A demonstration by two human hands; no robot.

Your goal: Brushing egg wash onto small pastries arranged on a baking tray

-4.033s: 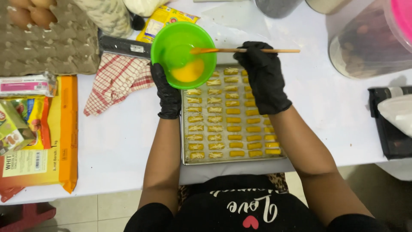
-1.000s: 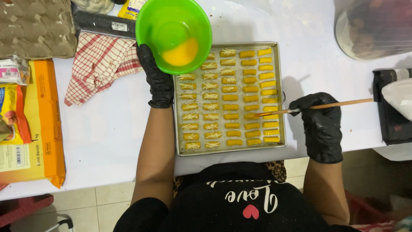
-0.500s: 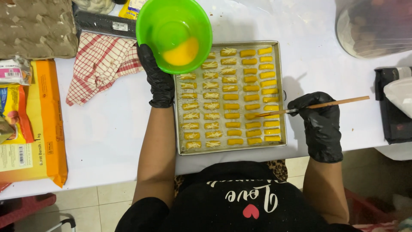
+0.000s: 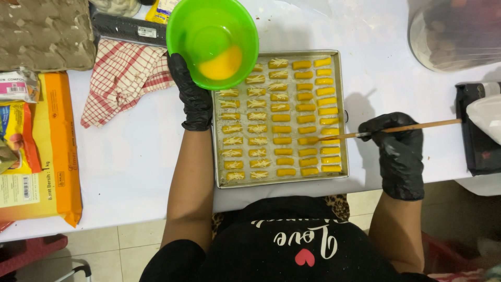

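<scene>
White tabletop (image 4: 130, 156) carries a metal baking tray (image 4: 342, 112), its far-left corner hidden by the green plastic bowl (image 4: 209, 31) gripped by the left hand (image 4: 193, 99), while the right hand (image 4: 396, 149) pinches a thin wooden brush (image 4: 412, 127).

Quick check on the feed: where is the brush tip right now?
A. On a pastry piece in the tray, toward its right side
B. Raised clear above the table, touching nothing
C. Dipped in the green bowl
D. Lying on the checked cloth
A: the right hand holds the wooden brush with its tip on a yellow pastry piece in the metal tray, while the left hand holds the green bowl apart from it.
</scene>
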